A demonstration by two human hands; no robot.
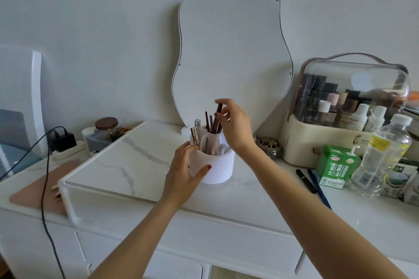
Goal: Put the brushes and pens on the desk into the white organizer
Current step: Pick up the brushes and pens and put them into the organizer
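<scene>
The white organizer [214, 166], a round tub with several inner compartments, stood on a marble-patterned riser [127, 161] near the middle of the white surface [260, 215], just in front of a wavy-edged mirror [231, 52] leaning on the wall. The left hand [184, 171] was wrapped around the organizer's left side, thumb pressed on the front wall and fingers curled over the near-left rim. The right hand [235, 125] hovered above the tub, its thumb and fingertips pinched on the top of a dark reddish-brown brush handle [218, 118] that stood upright in the far compartment among other slim brown handles [209, 123]. A silver-capped tube [197, 125] and a rose-gold pen [194, 135] leaned in the left compartment (touching the left hand's fingertips, as far as could be told).

To the right, a black pen [306, 181] and a dark blue pen [318, 188] lay side by side on the surface, well apart from the organizer and just beside a green drink carton [335, 166]. A clear plastic bottle [383, 156] stood right of the carton, and a clear-lidded cosmetics case [349, 106] sat behind them. At far left, a black cable [46, 165] crossed a pink mat [38, 186].
</scene>
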